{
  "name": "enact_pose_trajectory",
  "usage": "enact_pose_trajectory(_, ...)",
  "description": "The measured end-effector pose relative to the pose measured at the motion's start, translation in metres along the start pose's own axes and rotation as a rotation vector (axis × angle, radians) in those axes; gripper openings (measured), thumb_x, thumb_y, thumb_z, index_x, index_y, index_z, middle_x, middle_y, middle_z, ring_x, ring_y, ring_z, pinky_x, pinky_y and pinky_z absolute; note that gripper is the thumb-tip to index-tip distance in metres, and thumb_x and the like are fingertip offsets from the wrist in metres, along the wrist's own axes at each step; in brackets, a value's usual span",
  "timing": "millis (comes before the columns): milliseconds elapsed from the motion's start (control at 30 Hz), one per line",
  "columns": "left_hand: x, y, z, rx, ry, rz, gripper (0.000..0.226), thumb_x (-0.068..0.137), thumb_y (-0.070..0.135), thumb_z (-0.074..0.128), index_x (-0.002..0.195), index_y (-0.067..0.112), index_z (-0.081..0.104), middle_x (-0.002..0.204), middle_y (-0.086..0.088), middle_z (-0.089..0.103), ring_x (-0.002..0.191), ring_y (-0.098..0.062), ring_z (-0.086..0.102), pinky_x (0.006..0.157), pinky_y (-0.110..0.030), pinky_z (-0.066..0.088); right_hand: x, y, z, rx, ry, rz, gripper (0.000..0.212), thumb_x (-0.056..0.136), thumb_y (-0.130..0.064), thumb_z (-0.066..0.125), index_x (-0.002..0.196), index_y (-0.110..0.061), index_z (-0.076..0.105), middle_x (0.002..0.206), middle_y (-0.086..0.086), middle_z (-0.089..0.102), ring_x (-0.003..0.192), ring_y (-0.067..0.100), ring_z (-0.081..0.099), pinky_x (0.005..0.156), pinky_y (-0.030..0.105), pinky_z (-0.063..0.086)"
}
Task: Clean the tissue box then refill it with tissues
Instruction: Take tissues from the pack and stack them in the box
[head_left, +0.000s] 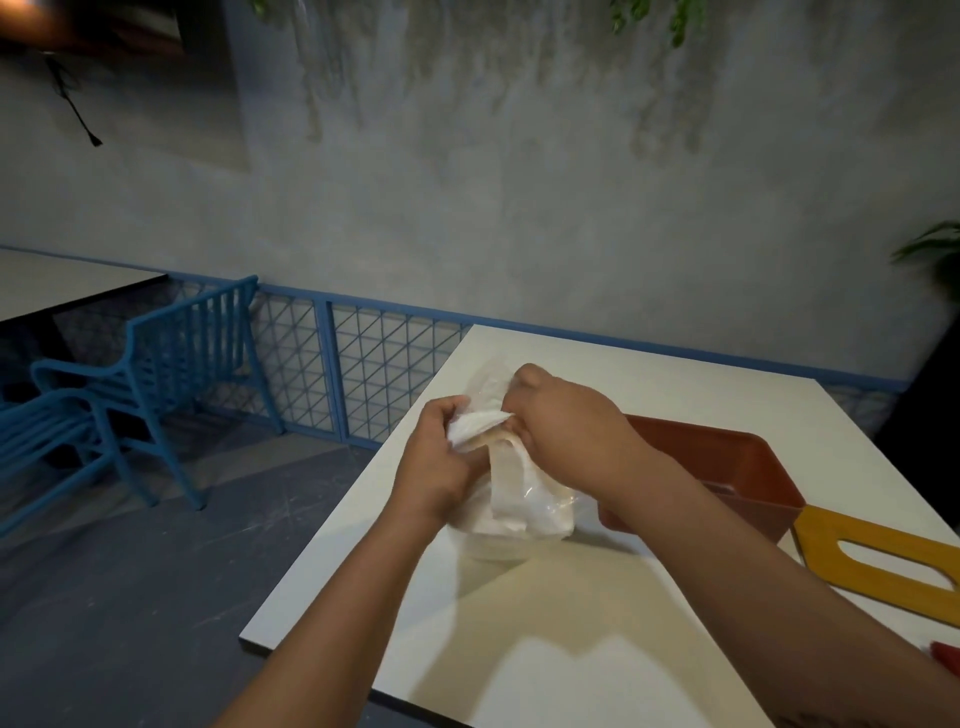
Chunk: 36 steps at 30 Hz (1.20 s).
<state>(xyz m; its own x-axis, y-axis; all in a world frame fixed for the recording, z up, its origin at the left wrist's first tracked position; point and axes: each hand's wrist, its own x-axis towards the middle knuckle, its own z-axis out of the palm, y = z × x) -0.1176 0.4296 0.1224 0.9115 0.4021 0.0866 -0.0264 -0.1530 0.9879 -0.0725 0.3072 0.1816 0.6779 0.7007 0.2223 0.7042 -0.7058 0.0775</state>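
Note:
A clear plastic pack of white tissues (519, 512) stands upright on the white table (571, 649). My left hand (439, 457) grips the pack's upper left side. My right hand (563, 415) is closed on the top of the wrapper and a fold of tissue. Behind my right forearm sits the open reddish-brown tissue box (727, 457), with no lid on it and its inside mostly hidden. Its yellow wooden lid (878, 558), with a long oval slot, lies flat on the table to the right of the box.
A small red object (945, 657) shows at the table's right edge. Blue chairs (156, 374) and another white table (62, 280) stand to the left. A blue mesh railing (363, 364) runs along the grey wall behind. The table's left edge is close to the pack.

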Motion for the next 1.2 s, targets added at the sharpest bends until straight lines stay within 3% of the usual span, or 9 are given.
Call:
enact_pose_trajectory(167, 0.01, 0.001, 0.0, 0.06, 0.136, 0.034, 0.043, 0.074, 0.01, 0.072, 0.106, 0.028, 0.05, 0.097, 0.011, 0.058, 0.097, -0.019, 0.058, 0.087, -0.04, 0.05, 0.003, -0.005, -0.01, 0.048, 0.171, 0.002, 0.032, 0.095, -0.019, 0.052, 0.127, -0.017, 0.054, 0.137, 0.0, 0.04, 0.106, 0.015, 0.051, 0.071, 0.02, 0.041)
enact_pose_trajectory(300, 0.015, -0.003, -0.004, 0.057, 0.208, 0.053, 0.037, 0.07, 0.014, 0.074, 0.099, 0.029, 0.056, 0.09, 0.016, 0.062, 0.088, -0.013, 0.061, 0.082, -0.04, 0.052, 0.001, -0.005, -0.035, 0.145, 0.302, 0.01, 0.026, 0.1, -0.021, 0.036, 0.118, -0.015, 0.054, 0.117, 0.004, 0.051, 0.082, 0.014, 0.043, 0.066, 0.026, 0.031)
enact_pose_trajectory(400, 0.018, -0.004, -0.004, 0.062, 0.201, 0.055, 0.032, 0.07, 0.017, 0.074, 0.09, 0.032, 0.055, 0.085, 0.017, 0.06, 0.084, -0.013, 0.06, 0.082, -0.042, 0.054, 0.002, -0.003, -0.057, 0.136, 0.369, 0.032, 0.025, 0.101, -0.023, 0.032, 0.112, -0.014, 0.052, 0.108, 0.006, 0.058, 0.086, 0.026, 0.054, 0.067, 0.033, 0.037)
enact_pose_trajectory(533, 0.023, -0.002, -0.002, 0.046, 0.191, 0.044, 0.027, 0.071, 0.019, 0.074, 0.076, 0.034, 0.053, 0.079, 0.016, 0.06, 0.08, -0.016, 0.06, 0.083, -0.043, 0.054, 0.002, -0.001, -0.074, 0.122, 0.405, 0.061, 0.025, 0.101, -0.024, 0.032, 0.112, -0.012, 0.052, 0.103, 0.008, 0.061, 0.085, 0.029, 0.056, 0.066, 0.032, 0.036)
enact_pose_trajectory(700, 0.025, 0.0, 0.0, 0.087, 0.189, 0.034, 0.025, 0.077, 0.016, 0.07, 0.093, 0.027, 0.054, 0.077, 0.019, 0.052, 0.083, -0.02, 0.055, 0.085, -0.038, 0.05, -0.004, -0.006, -0.081, 0.112, 0.443, 0.091, 0.024, 0.101, -0.024, 0.033, 0.111, -0.013, 0.053, 0.102, 0.007, 0.061, 0.076, 0.022, 0.048, 0.064, 0.031, 0.035)
enact_pose_trajectory(900, 0.012, -0.001, 0.002, 0.12, 0.191, 0.055, 0.029, 0.08, 0.019, 0.067, 0.106, 0.019, 0.056, 0.09, 0.007, 0.055, 0.085, -0.021, 0.054, 0.077, -0.032, 0.045, -0.031, -0.012, -0.089, 0.126, 0.526, 0.161, 0.024, 0.101, -0.025, 0.035, 0.11, -0.013, 0.054, 0.097, 0.004, 0.059, 0.085, 0.026, 0.055, 0.067, 0.034, 0.037)
enact_pose_trajectory(1033, -0.003, -0.002, 0.008, 0.107, 0.217, 0.085, 0.022, 0.079, 0.015, 0.068, 0.093, 0.021, 0.052, 0.092, 0.005, 0.055, 0.086, -0.02, 0.052, 0.077, -0.03, 0.042, -0.054, -0.01, -0.092, 0.216, 0.661, 0.21, 0.023, 0.1, -0.023, 0.037, 0.103, -0.011, 0.057, 0.083, -0.004, 0.048, 0.074, 0.018, 0.047, 0.057, 0.03, 0.029)
enact_pose_trajectory(1200, -0.025, -0.012, 0.018, 0.082, 0.335, 0.141, 0.017, 0.078, 0.005, 0.064, 0.088, 0.016, 0.056, 0.093, 0.008, 0.057, 0.091, -0.013, 0.051, 0.082, -0.028, 0.042, -0.088, 0.009, -0.102, 0.363, 0.791, 0.341, 0.022, 0.099, -0.023, 0.041, 0.1, -0.008, 0.057, 0.076, -0.004, 0.05, 0.077, 0.02, 0.052, 0.063, 0.033, 0.043)
